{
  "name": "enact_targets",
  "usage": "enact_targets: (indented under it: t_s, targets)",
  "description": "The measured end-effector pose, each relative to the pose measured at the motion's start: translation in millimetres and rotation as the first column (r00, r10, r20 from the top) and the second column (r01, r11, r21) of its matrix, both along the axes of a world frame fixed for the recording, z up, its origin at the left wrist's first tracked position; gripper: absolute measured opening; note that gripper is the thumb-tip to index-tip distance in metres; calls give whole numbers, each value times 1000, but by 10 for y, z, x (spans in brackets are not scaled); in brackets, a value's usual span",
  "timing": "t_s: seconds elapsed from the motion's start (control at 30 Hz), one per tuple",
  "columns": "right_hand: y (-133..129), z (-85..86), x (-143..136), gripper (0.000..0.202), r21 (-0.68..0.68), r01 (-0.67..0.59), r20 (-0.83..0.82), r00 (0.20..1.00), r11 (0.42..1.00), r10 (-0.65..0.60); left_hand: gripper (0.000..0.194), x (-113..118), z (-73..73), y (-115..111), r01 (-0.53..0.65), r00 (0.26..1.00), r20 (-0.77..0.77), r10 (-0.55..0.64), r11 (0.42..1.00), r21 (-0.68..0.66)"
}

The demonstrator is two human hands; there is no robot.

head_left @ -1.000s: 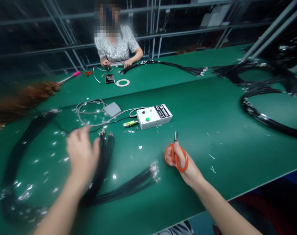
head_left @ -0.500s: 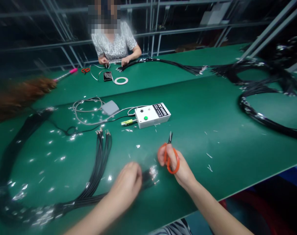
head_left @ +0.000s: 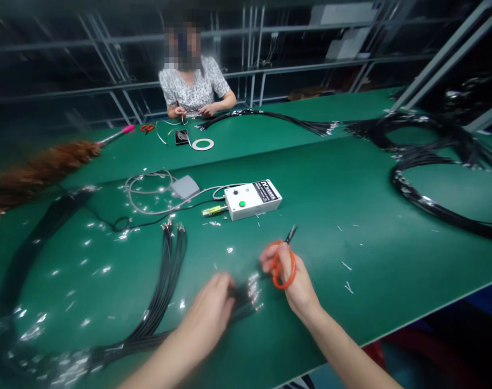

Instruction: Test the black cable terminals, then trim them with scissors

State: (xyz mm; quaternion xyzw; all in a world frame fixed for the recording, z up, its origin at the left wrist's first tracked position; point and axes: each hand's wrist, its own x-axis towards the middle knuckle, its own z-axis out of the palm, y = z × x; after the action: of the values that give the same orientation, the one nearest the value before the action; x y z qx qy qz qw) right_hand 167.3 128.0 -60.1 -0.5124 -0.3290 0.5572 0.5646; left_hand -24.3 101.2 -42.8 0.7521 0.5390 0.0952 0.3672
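My right hand (head_left: 292, 275) grips orange-handled scissors (head_left: 284, 266), their dark blades pointing up and to the right over the green table (head_left: 376, 216). Left of it, my left hand (head_left: 215, 302) is closed around the black cable bundle (head_left: 148, 340) near its end. Shiny tips (head_left: 254, 292) of this bundle stick out to the right of the hand, blurred. A separate branch of black cables (head_left: 171, 270) curves up beside my left forearm, its metal ends at the top. Beyond the hands sits a white box (head_left: 253, 200) with a green button and a yellow connector (head_left: 214, 210).
A grey pad (head_left: 185, 187) with a looped cable lies behind. Coiled black cables (head_left: 428, 202) are at the right, a brown duster (head_left: 47, 173) at the left. Across the table a person (head_left: 195, 89) sits near a white ring (head_left: 203, 144). Small white scraps (head_left: 346, 266) lie about.
The view has tilted up slightly, so the table things appear lower. The scissors' blades have swung to the right. My left hand remains on the bundle, whose end has shifted little.
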Motion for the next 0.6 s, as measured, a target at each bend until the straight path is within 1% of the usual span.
enact_targets:
  t_s: [0.07, 0.13, 0.23, 0.33, 0.4, 0.47, 0.53, 0.57, 0.6]
  targets:
    - [11, 3, -11, 48, 0, 16, -10, 1000, 1000, -16, 21, -27, -18, 14, -22, 999, 47, 23, 1000, -12]
    - [27, 0, -23, 48, -6, 32, -18, 999, 999, -32, 15, -47, -31, 29, -23, 997, 79, 26, 999, -28]
    - [54, -12, -68, 47, -23, 11, -29, 1000, 1000, -12, 12, -62, 0, 49, -40, 988, 152, 42, 999, -14]
    - [54, -23, -148, 49, -46, -122, 25, 992, 992, 123, 15, -68, 89, 60, -103, 959, 266, 95, 995, 14]
    - [9, -19, -193, 46, -38, -231, 154, 960, 972, 234, 15, -68, 152, 59, -140, 911, 390, 136, 990, -19]
    - [-84, -2, -204, 36, -22, -310, 329, 896, 951, 299, 17, -67, 202, 49, -154, 846, 503, 177, 984, -89]
    - [-203, 24, -168, 27, -49, -378, 457, 815, 924, 357, 21, -64, 236, 33, -164, 787, 571, 235, 971, -174]
    - [-260, 42, -138, 25, -91, -418, 470, 782, 904, 410, 23, -60, 249, 23, -169, 764, 587, 266, 962, -215]
    - [-306, 65, -104, 24, -140, -456, 442, 765, 879, 468, 23, -55, 261, 13, -177, 748, 595, 296, 952, -250]
